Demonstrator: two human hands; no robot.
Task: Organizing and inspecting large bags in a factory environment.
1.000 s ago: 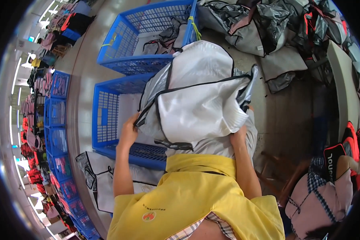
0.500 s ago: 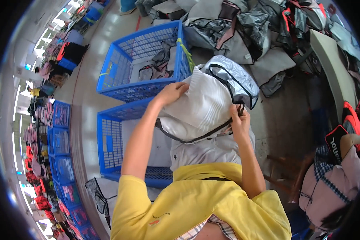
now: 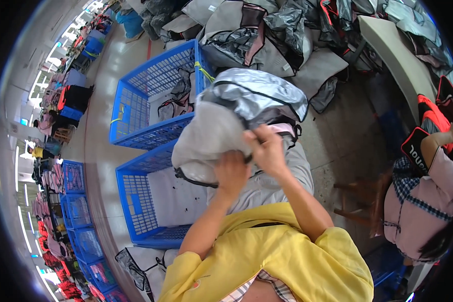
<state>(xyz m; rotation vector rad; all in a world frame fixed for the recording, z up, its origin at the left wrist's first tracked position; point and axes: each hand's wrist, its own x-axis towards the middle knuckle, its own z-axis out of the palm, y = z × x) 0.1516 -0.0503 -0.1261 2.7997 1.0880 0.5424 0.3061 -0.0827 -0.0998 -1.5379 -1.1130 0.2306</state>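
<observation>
Across my lap lies a bulky, unfinished-looking bag piece (image 3: 209,128) of pale grey fabric with black edge binding. Its shiny silver lining (image 3: 256,90) is folded out at the far side, and a bit of pink shows at the right. My left hand (image 3: 233,172) is closed at the near edge of the fabric, its fingertips partly hidden in the folds. Just to the right and a little farther out, my right hand (image 3: 268,151) is closed with thumb and fingers together at the black-bound edge, slightly blurred by motion.
Two blue plastic crates stand at my left: the far crate (image 3: 158,141) holds some grey and pink pieces, the near crate (image 3: 131,201) has a pale lining sheet. Grey and silver bag pieces (image 3: 282,35) are heaped ahead. A co-worker in pink (image 3: 423,201) sits right, near a wooden stool (image 3: 360,201).
My left hand has moved from the far left of the fabric down and right, close to my right hand, which shifted left. The bag piece has turned and bunched up leftward.
</observation>
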